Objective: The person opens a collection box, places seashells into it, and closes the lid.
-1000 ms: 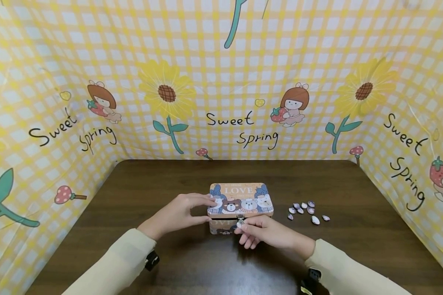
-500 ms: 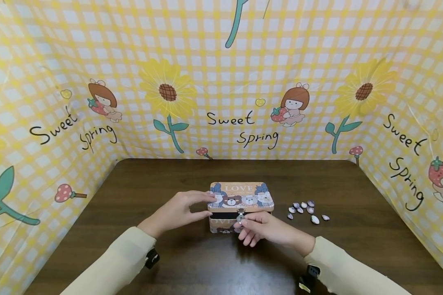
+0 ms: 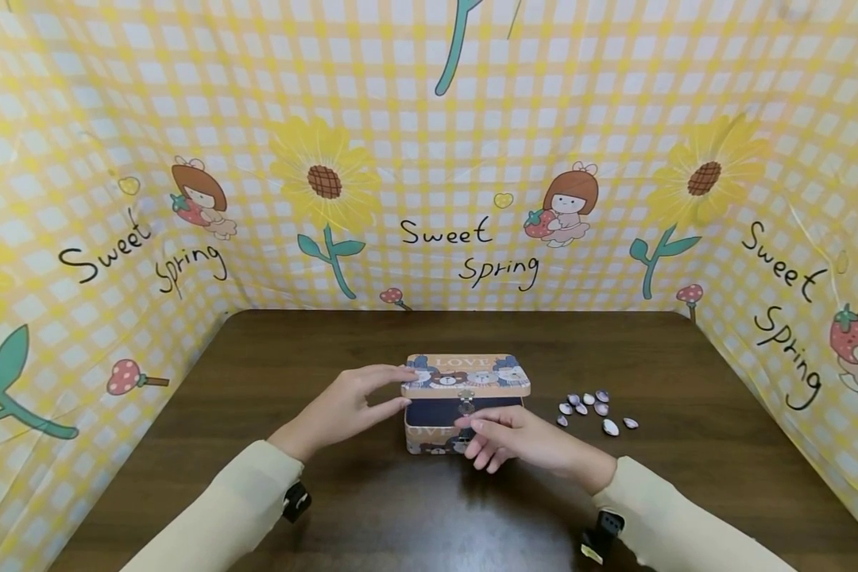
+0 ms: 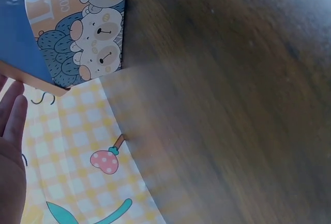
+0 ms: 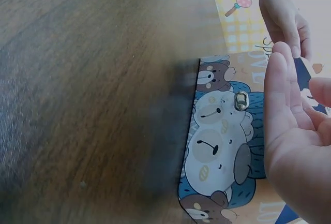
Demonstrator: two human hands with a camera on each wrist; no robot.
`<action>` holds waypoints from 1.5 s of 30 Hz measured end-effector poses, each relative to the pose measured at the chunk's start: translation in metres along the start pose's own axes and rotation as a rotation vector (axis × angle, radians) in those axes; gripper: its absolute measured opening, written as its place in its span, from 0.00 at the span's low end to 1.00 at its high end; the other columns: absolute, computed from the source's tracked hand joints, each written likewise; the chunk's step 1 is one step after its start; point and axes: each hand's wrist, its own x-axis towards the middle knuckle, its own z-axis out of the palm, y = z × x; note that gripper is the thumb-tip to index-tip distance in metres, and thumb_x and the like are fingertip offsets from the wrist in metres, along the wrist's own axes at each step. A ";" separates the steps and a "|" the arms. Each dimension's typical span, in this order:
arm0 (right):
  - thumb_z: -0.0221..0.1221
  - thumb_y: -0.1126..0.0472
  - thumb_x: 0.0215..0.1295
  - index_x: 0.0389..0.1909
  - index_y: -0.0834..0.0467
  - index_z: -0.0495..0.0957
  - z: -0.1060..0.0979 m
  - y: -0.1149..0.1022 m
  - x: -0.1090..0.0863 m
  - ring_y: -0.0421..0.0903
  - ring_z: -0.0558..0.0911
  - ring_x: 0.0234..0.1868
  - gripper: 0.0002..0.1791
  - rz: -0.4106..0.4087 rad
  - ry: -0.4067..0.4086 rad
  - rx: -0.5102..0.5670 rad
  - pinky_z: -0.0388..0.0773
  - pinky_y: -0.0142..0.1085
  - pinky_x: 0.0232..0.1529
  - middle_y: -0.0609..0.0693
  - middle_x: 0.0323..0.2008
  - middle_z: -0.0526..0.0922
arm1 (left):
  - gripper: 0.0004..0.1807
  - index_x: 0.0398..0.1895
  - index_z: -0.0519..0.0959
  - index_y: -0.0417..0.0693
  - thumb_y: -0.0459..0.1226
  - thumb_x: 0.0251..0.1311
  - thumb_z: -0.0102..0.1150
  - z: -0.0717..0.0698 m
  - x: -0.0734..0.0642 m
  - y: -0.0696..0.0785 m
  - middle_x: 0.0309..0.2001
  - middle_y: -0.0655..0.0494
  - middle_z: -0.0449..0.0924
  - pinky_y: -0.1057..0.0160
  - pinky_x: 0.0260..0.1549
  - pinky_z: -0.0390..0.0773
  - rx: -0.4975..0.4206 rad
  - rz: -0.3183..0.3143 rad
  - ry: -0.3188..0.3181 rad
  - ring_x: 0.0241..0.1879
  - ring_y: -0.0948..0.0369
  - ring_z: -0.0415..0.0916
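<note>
A hinged tin box [image 3: 429, 439] with bears and LOVE printed on it stands mid-table, its lid [image 3: 465, 381] tilted up and the dark blue inside showing. My left hand [image 3: 346, 405] is at the lid's left edge, fingers on top and thumb beneath, holding it. In the left wrist view, straight fingers [image 4: 16, 110] lie close to the tin's rim. My right hand [image 3: 504, 437] is in front of the opening, fingers loosely bent, tips just below the metal latch [image 3: 466, 400] hanging from the lid. A metal catch [image 5: 241, 101] shows on the tin's front in the right wrist view.
Several small purple-and-white shells [image 3: 586, 403] lie right of the tin on the dark wooden table [image 3: 293, 342]. A yellow checked cloth [image 3: 429, 159] printed with flowers and Sweet Spring hangs behind and along both sides.
The lid has swung up and back from nearly closed, opening a wide gap. My right fingers, earlier pinching the latch, are now just below it. My left hand has risen slightly with the lid.
</note>
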 end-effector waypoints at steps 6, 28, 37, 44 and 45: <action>0.48 0.56 0.81 0.67 0.73 0.68 -0.006 -0.002 -0.004 0.45 0.85 0.36 0.26 -0.027 0.042 0.013 0.83 0.36 0.37 0.64 0.41 0.84 | 0.20 0.63 0.79 0.54 0.42 0.70 0.62 0.002 0.003 -0.002 0.61 0.62 0.78 0.55 0.56 0.76 -0.047 -0.095 0.059 0.61 0.63 0.74; 0.54 0.56 0.78 0.60 0.71 0.74 -0.051 -0.017 -0.026 0.50 0.85 0.40 0.23 -0.077 0.309 -0.042 0.83 0.44 0.44 0.62 0.41 0.84 | 0.17 0.60 0.81 0.61 0.45 0.69 0.63 0.013 0.017 -0.008 0.55 0.63 0.81 0.53 0.52 0.77 -0.206 -0.253 0.246 0.52 0.64 0.77; 0.56 0.57 0.77 0.60 0.72 0.72 -0.068 -0.011 -0.024 0.59 0.81 0.55 0.22 -0.080 0.519 -0.168 0.81 0.40 0.50 0.64 0.54 0.80 | 0.17 0.59 0.81 0.61 0.47 0.69 0.62 0.013 0.023 -0.008 0.52 0.64 0.81 0.49 0.54 0.76 -0.320 -0.380 0.257 0.52 0.62 0.77; 0.60 0.52 0.73 0.71 0.61 0.67 -0.079 -0.005 -0.014 0.57 0.73 0.64 0.31 -0.096 0.554 -0.173 0.71 0.54 0.62 0.63 0.66 0.72 | 0.19 0.59 0.81 0.52 0.47 0.69 0.63 0.014 0.029 -0.013 0.51 0.59 0.82 0.54 0.54 0.76 -0.376 -0.452 0.299 0.52 0.61 0.78; 0.60 0.52 0.73 0.72 0.61 0.67 -0.080 -0.005 -0.012 0.57 0.73 0.64 0.32 -0.097 0.552 -0.172 0.70 0.55 0.63 0.63 0.66 0.72 | 0.19 0.58 0.82 0.53 0.47 0.68 0.63 0.015 0.030 -0.013 0.50 0.58 0.83 0.56 0.54 0.77 -0.387 -0.461 0.307 0.51 0.61 0.79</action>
